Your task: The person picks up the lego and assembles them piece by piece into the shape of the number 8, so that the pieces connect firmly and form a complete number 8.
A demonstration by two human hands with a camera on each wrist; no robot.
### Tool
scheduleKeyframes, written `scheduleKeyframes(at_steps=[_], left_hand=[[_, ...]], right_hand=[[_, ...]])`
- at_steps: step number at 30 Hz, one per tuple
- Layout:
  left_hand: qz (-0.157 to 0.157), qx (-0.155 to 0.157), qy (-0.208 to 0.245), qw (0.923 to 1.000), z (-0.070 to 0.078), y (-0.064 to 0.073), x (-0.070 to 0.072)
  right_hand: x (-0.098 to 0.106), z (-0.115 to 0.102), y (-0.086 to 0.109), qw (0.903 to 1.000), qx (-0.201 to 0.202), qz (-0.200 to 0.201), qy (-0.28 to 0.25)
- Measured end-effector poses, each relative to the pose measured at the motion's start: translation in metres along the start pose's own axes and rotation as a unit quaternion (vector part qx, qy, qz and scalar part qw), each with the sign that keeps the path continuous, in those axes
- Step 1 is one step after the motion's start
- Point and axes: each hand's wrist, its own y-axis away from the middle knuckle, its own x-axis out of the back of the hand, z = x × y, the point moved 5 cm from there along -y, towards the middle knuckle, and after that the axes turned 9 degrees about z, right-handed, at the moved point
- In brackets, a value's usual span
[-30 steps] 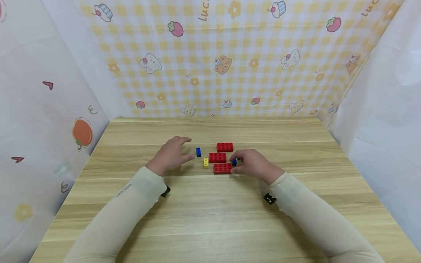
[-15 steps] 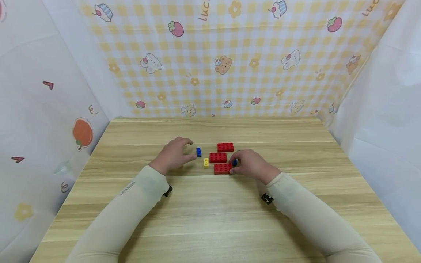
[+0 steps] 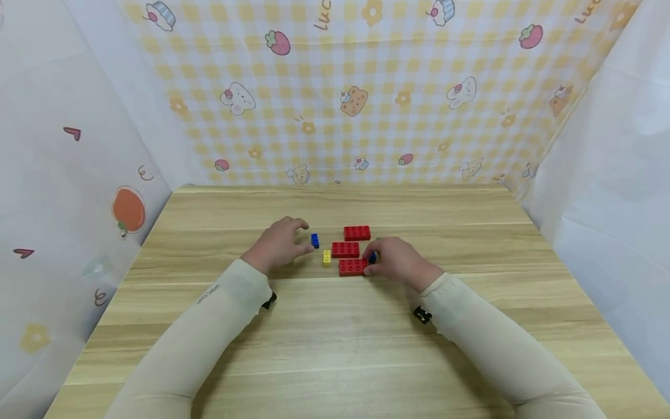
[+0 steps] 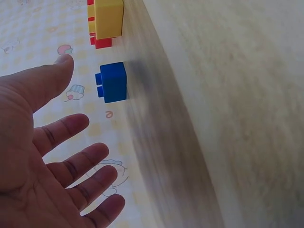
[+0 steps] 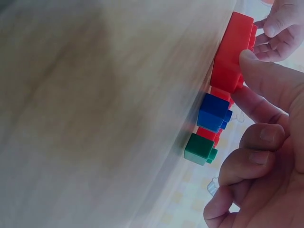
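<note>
My right hand (image 3: pixel 400 262) pinches the right end of the nearest red brick (image 3: pixel 353 267), thumb on its near side and index finger behind. The brick lies on the table. My left hand (image 3: pixel 280 244) hovers left of a small blue brick (image 4: pixel 114 82), its fingers spread and apart from it in the left wrist view. A yellow brick (image 3: pixel 327 258) lies between that blue brick and the red ones. Under the right hand sit a second blue brick (image 5: pixel 213 112) and a green brick (image 5: pixel 199 148), the green one hidden from the head view.
Behind the nearest red brick lie two more red bricks, a middle one (image 3: pixel 345 250) and a far one (image 3: pixel 357 233). The wooden table (image 3: pixel 335 343) ends at a patterned cloth (image 3: pixel 335 105) at the back. White sheets hang on both sides.
The left hand has shifted slightly right toward the small blue brick. The right hand has edged left, its thumb and index finger closing about the nearest red brick's end. The bricks stay put.
</note>
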Motion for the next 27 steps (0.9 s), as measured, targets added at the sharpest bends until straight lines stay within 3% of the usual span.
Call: scheduleKeyframes(at_steps=[27], left_hand=[[-0.014, 0.014, -0.005, 0.9998, 0.002, -0.017, -0.005]], right_hand=[[0.000, -0.003, -0.005, 0.9991, -0.009, -0.016, 0.038]])
